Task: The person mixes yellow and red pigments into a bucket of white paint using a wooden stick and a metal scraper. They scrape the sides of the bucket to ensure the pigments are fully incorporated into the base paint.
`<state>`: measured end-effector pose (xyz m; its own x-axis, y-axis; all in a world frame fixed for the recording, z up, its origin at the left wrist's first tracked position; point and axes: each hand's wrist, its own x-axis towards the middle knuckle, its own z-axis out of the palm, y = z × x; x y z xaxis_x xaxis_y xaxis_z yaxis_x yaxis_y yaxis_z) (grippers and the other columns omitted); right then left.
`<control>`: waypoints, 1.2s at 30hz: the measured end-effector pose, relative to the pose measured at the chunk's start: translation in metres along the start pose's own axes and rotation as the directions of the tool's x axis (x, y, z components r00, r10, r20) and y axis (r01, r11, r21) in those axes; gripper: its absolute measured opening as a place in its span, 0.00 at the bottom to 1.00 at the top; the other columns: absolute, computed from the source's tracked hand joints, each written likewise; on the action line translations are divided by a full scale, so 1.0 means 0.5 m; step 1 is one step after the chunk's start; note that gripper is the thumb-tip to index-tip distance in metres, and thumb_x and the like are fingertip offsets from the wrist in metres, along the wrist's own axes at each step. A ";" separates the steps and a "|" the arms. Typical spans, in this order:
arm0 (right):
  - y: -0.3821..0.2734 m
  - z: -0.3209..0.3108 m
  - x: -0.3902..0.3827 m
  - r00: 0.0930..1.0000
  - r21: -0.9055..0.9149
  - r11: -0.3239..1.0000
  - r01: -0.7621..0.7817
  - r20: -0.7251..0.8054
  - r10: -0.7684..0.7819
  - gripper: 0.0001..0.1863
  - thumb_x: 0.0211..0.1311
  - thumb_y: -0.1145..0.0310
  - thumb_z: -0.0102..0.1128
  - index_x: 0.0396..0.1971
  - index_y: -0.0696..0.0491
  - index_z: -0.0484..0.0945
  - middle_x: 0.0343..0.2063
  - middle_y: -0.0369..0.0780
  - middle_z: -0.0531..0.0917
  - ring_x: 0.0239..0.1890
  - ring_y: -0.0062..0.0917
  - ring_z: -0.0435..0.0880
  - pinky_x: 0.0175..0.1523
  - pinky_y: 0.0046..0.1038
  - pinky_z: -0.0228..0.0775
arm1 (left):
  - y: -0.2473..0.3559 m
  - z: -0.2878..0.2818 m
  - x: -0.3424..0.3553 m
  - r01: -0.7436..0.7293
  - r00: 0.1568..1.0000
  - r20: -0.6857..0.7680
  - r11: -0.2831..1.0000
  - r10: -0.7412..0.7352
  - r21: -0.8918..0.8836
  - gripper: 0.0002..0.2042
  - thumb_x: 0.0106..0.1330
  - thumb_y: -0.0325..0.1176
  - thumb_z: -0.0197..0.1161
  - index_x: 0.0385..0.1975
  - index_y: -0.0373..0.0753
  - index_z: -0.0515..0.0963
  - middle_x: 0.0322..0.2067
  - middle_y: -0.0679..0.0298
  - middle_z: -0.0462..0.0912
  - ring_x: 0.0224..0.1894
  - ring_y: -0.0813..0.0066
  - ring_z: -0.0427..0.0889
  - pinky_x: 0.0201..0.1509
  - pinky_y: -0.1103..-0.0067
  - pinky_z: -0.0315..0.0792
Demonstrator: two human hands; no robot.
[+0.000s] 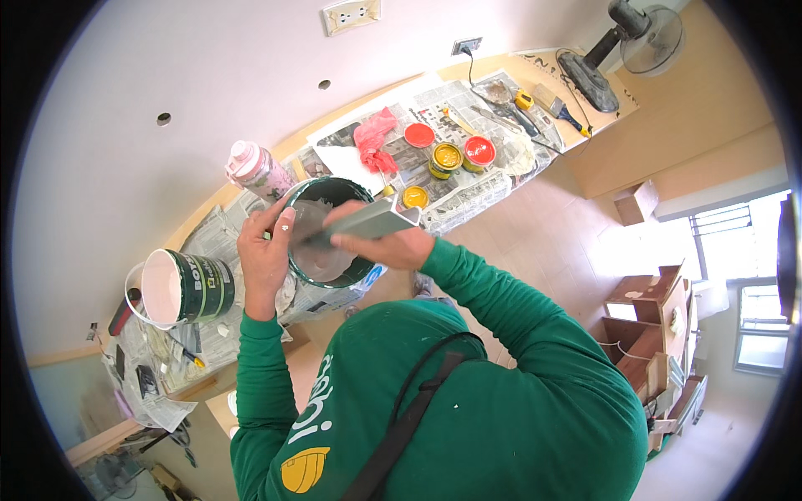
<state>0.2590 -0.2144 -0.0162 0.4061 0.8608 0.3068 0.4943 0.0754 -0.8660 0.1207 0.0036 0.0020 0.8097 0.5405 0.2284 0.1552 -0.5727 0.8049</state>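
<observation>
A dark green bucket [365,274] stands in front of me at the table's edge. My left hand [263,250] is at its left side, fingers closed at the edge of a cloudy, rounded piece [316,260] that lies over the opening. Whether that piece is a lid or a scraper, I cannot tell. My right hand [388,248] is closed around a grey channel-shaped piece with a flat side [376,220], held over the bucket and slightly blurred. Its left end meets or overlaps the cloudy piece; contact is unclear. The bucket's contents are mostly hidden.
A white-lined bucket [167,288] lies tipped at left, and a pink bottle [255,167] stands behind. Farther right on newspaper [468,197] are a red cloth [376,134], yellow paint cans [445,159], a red can [479,152], a brush [551,102] and a fan [597,79].
</observation>
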 end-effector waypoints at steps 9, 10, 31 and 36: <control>-0.018 -0.026 0.029 0.994 0.075 0.991 -0.108 -0.014 0.109 0.18 0.71 0.60 0.70 0.57 0.49 0.84 0.51 0.41 0.88 0.49 0.34 0.89 0.55 0.33 0.78 | -0.001 -0.010 -0.010 -0.046 0.998 -0.045 0.996 0.049 0.074 0.16 0.76 0.38 0.69 0.58 0.40 0.89 0.38 0.59 0.87 0.44 0.69 0.83 0.53 0.73 0.74; 0.000 -0.022 0.030 0.997 -0.001 1.000 -0.017 -0.074 0.017 0.18 0.71 0.62 0.70 0.57 0.49 0.84 0.51 0.40 0.87 0.49 0.32 0.88 0.55 0.32 0.78 | -0.002 -0.010 -0.012 -0.065 0.996 -0.051 0.996 0.068 0.065 0.16 0.75 0.39 0.70 0.57 0.40 0.89 0.35 0.60 0.86 0.42 0.68 0.82 0.51 0.72 0.74; -0.015 0.016 0.035 0.997 -0.045 0.997 0.058 0.060 -0.055 0.14 0.73 0.65 0.70 0.53 0.52 0.85 0.40 0.40 0.89 0.38 0.28 0.87 0.44 0.30 0.78 | 0.002 -0.002 -0.019 -0.050 0.990 -0.130 0.998 0.055 0.046 0.16 0.72 0.41 0.73 0.55 0.42 0.91 0.29 0.63 0.82 0.33 0.74 0.77 0.40 0.74 0.72; -0.001 0.001 0.041 0.994 -0.050 0.999 -0.012 0.107 0.017 0.15 0.73 0.66 0.70 0.54 0.56 0.85 0.47 0.40 0.89 0.46 0.26 0.86 0.54 0.31 0.78 | -0.011 -0.014 -0.014 0.013 0.996 -0.082 0.999 -0.017 -0.043 0.16 0.75 0.39 0.71 0.57 0.40 0.89 0.33 0.66 0.85 0.37 0.80 0.80 0.45 0.78 0.74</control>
<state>0.2666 -0.1964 -0.0098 0.3300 0.9109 0.2477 0.5271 0.0398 -0.8489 0.1100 0.0073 -0.0002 0.7577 0.5990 0.2591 0.1413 -0.5381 0.8310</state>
